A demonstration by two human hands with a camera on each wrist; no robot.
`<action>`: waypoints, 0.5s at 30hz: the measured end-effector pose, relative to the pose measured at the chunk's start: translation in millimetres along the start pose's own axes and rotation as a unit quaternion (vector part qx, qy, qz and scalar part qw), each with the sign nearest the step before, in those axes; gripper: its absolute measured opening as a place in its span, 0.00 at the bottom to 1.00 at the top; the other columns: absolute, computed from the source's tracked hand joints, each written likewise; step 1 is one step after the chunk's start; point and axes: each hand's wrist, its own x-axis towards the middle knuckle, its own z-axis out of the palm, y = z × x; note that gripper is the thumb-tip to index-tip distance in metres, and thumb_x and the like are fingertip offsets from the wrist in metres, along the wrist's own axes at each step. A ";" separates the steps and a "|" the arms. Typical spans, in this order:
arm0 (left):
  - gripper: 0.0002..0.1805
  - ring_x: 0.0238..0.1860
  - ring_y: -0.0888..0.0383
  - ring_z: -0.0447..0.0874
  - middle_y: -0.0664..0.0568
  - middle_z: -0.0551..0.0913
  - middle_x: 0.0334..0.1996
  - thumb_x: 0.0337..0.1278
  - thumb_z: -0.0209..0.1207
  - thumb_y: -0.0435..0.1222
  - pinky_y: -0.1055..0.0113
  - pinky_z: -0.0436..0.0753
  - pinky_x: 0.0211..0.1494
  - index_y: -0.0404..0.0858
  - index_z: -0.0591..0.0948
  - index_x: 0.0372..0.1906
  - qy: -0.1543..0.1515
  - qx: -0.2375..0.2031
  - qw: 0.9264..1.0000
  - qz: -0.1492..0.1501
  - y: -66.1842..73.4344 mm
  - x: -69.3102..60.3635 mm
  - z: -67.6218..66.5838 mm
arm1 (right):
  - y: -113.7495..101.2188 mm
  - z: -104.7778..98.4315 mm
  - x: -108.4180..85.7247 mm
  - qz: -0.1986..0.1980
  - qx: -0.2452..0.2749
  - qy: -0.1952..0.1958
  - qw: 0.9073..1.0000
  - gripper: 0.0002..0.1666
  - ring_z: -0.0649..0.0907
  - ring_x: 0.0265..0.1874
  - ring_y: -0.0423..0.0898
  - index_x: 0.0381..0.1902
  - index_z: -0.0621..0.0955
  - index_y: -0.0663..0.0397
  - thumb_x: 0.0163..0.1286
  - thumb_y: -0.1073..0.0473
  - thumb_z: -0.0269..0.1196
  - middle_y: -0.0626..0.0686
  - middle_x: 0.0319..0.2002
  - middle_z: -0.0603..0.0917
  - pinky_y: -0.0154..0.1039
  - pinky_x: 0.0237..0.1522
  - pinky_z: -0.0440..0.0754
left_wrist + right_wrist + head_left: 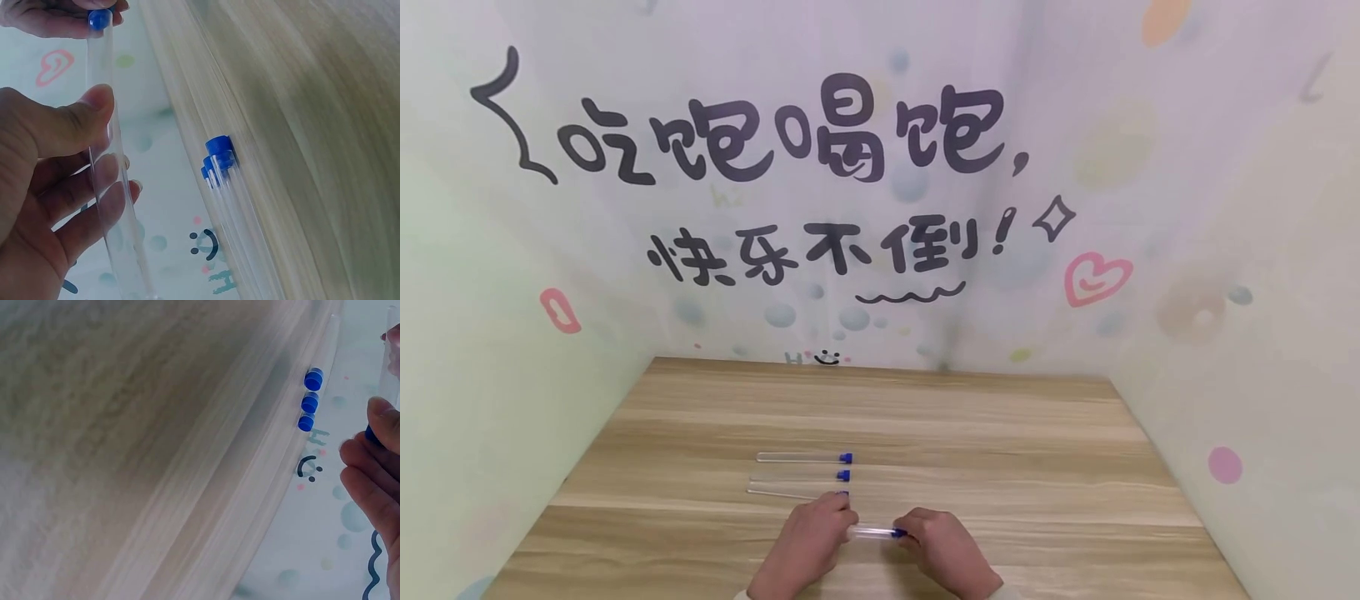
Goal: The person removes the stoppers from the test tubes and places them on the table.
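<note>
A clear test tube (874, 532) with a blue cap (898, 532) is held level between both hands near the front of the table. My left hand (808, 537) grips the tube's body, its thumb on one side and fingers round the other, as the left wrist view shows. At the capped end, my right hand (946, 546) pinches the blue cap between thumb and fingers. Beyond the left hand lie three more capped tubes, among them the farthest test tube (797, 457) and the middle test tube (793, 477). The left hand partly covers the nearest one in the head view.
The wood-grain table (1000, 450) is bounded at the back by a printed white wall sheet (760, 50) with dark lettering. More pale sheets rise at the left and right sides. The three lying tubes are side by side, caps pointing right.
</note>
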 end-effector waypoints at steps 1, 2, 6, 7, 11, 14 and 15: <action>0.07 0.28 0.65 0.73 0.60 0.74 0.26 0.38 0.71 0.33 0.76 0.72 0.25 0.44 0.84 0.25 0.000 0.002 1.000 -0.002 -0.1 0.0 -0.2 | -0.1 0.6 0.3 0.005 0.004 0.001 1.000 0.07 0.84 0.30 0.34 0.34 0.86 0.55 0.55 0.65 0.70 0.46 0.30 0.87 0.24 0.32 0.79; 0.07 0.28 0.65 0.73 0.60 0.74 0.26 0.38 0.71 0.34 0.75 0.72 0.24 0.44 0.84 0.26 0.000 0.005 1.000 -0.003 -0.3 0.2 -0.8 | -0.3 1.4 0.3 0.007 0.005 0.008 1.000 0.07 0.84 0.30 0.34 0.34 0.86 0.55 0.55 0.65 0.70 0.46 0.30 0.87 0.24 0.31 0.79; 0.06 0.27 0.64 0.72 0.60 0.75 0.26 0.39 0.71 0.35 0.75 0.72 0.24 0.44 0.85 0.26 0.001 0.008 1.000 -0.008 -1.3 0.6 -1.7 | -0.8 5.8 0.4 0.018 0.008 0.044 0.999 0.06 0.84 0.29 0.35 0.31 0.85 0.55 0.54 0.63 0.70 0.46 0.29 0.87 0.26 0.31 0.79; 0.06 0.27 0.64 0.72 0.59 0.75 0.25 0.39 0.71 0.35 0.75 0.72 0.24 0.43 0.85 0.26 0.002 0.009 1.000 -0.008 -1.4 0.5 -1.9 | -0.9 6.7 0.3 0.020 0.009 0.052 0.998 0.06 0.84 0.29 0.35 0.31 0.85 0.55 0.54 0.62 0.71 0.46 0.29 0.87 0.26 0.30 0.79; 0.07 0.27 0.63 0.73 0.59 0.76 0.25 0.38 0.72 0.35 0.74 0.73 0.24 0.43 0.84 0.26 0.012 0.014 1.000 -0.006 -1.9 -0.7 -2.3 | -0.2 9.4 0.7 0.022 0.015 0.064 0.998 0.06 0.84 0.28 0.35 0.30 0.85 0.54 0.53 0.62 0.71 0.46 0.28 0.87 0.26 0.30 0.79; 0.07 0.28 0.63 0.73 0.59 0.76 0.26 0.37 0.72 0.35 0.75 0.73 0.24 0.44 0.84 0.25 0.023 0.015 1.000 -0.006 -2.7 -1.1 -1.4 | 0.4 10.1 1.2 0.017 0.020 0.068 0.997 0.06 0.84 0.29 0.35 0.30 0.85 0.54 0.53 0.62 0.71 0.46 0.29 0.87 0.26 0.30 0.79; 0.07 0.28 0.63 0.74 0.59 0.76 0.26 0.37 0.72 0.35 0.75 0.73 0.24 0.44 0.84 0.25 0.027 0.017 0.999 -0.006 -3.1 -1.2 -0.9 | 0.6 10.0 1.4 0.015 0.020 0.068 0.997 0.06 0.84 0.29 0.35 0.30 0.85 0.54 0.53 0.63 0.71 0.46 0.29 0.87 0.26 0.31 0.79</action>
